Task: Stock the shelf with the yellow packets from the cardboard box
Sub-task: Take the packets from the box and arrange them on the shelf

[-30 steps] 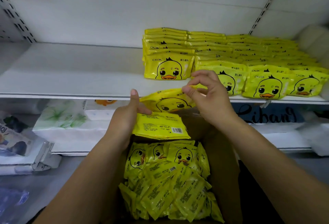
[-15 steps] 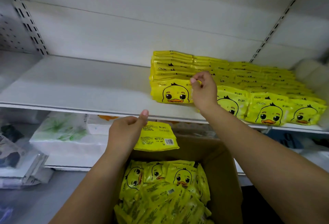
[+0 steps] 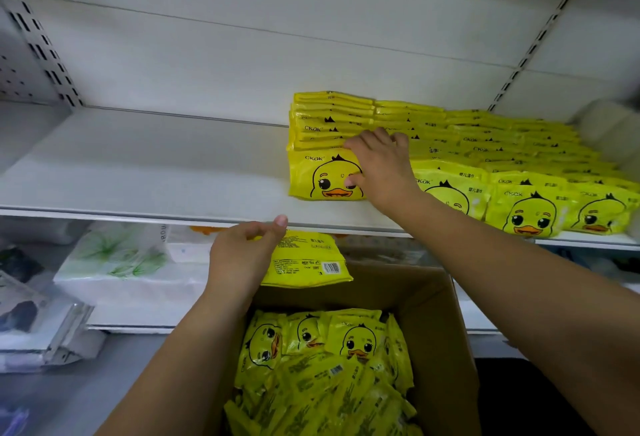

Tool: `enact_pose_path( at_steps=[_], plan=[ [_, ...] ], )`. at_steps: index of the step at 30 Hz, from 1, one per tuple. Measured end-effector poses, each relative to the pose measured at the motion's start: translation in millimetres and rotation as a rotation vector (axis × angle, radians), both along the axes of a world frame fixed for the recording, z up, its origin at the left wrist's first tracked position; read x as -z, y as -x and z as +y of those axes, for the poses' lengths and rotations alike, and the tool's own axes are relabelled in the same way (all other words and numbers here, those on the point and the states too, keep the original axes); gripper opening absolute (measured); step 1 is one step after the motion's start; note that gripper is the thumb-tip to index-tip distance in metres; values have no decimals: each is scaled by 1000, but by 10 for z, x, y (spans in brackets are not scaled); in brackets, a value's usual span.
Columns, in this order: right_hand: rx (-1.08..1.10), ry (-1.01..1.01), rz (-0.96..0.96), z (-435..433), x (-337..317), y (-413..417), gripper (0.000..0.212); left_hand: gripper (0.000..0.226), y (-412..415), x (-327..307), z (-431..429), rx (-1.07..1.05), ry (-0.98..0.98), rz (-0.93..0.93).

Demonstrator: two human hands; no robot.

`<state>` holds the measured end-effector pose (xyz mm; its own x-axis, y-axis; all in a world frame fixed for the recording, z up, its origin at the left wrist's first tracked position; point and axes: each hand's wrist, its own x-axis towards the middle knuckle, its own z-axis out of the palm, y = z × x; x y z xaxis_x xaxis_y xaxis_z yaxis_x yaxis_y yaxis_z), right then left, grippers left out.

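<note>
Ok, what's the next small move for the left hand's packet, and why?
Probably raise it onto the shelf, ahead of the leftmost row: the left hand holds the spare packet barcode-up over the cardboard box, while the right hand pinches that row's front packet upright.

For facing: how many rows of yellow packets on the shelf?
4: leftmost row at the right hand, second behind that forearm, third, fourth at the frame edge; more may be hidden.

My right arm point(image 3: 502, 273) stretches up over the shelf point(image 3: 138, 172), the right hand point(image 3: 381, 165) pinching the front packet point(image 3: 320, 176) there, fingers over its top, thumb on its face. My left hand point(image 3: 242, 255) sits just below the shelf's edge, gripping a loose packet point(image 3: 308, 262), fingers apparently curled underneath.
</note>
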<state>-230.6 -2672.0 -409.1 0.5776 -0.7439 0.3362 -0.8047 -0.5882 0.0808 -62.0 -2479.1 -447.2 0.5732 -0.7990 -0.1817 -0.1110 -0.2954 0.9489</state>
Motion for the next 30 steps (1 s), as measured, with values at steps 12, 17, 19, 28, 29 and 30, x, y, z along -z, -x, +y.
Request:
enact_pose_path(
  at_steps=[12, 17, 19, 28, 29, 30],
  plan=[
    [186, -790, -843, 1292, 131, 366, 36, 32, 43, -142, 260, 101, 188, 180],
    [286, -1131, -1272, 1523, 223, 605, 27, 33, 186, -24, 305, 178, 152, 174],
    [303, -1099, -1336, 1540, 206, 650, 21, 25, 229, -15, 288, 118, 160, 268],
    [148, -1291, -1513, 1424, 174, 688, 16, 23, 318, -132, 114, -18, 305, 629],
    [134, -1276, -1493, 1405, 168, 683, 17, 24, 308, -140, 101, -23, 315, 647],
    [128, -1246, -1472, 1386, 163, 677, 17, 24, 292, -147, 92, -21, 320, 657]
  ],
)
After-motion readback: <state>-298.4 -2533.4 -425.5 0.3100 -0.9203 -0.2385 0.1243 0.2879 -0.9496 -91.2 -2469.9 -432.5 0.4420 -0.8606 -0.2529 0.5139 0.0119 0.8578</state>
